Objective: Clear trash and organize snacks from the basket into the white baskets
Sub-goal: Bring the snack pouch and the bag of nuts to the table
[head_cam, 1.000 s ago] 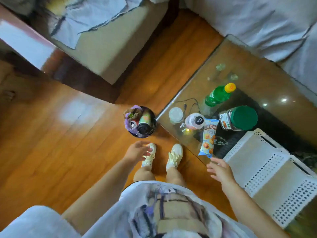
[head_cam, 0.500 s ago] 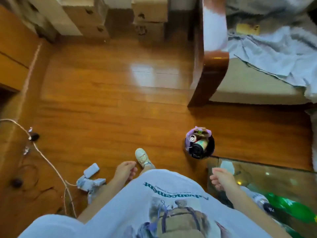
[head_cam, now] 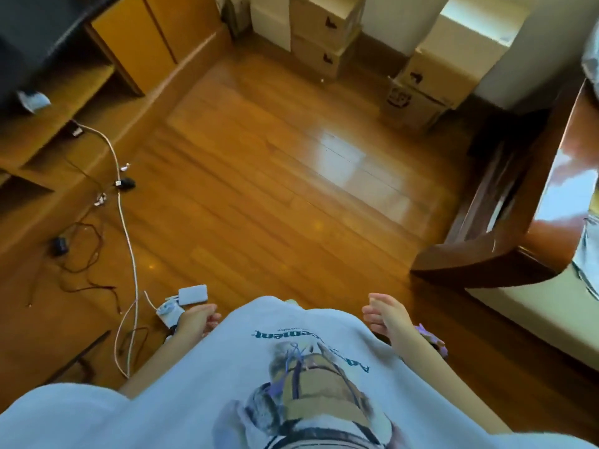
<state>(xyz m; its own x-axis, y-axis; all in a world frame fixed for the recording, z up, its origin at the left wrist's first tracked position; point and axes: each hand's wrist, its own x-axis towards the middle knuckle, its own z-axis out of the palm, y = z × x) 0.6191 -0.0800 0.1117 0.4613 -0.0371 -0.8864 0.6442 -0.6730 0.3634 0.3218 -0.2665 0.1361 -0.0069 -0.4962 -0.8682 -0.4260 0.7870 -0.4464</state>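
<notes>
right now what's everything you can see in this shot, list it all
cardboard boxes: several, tan, stacked against the far wall
wooden floor: one, orange-brown, fills the middle
shelf unit: one, light wood, far left
white cable: one, runs from the shelf unit across the floor on the left
dark cables: a tangle, black and reddish, left floor
power adapter: one, white, on the floor by the left hand
sofa frame: one, dark wood with pale cushion, right edge
purple item: one, mostly hidden behind the right forearm
shirt: one, pale blue-grey with print, bottom
left hand: empty, lower left
right hand: empty, fingers loosely curled
</notes>
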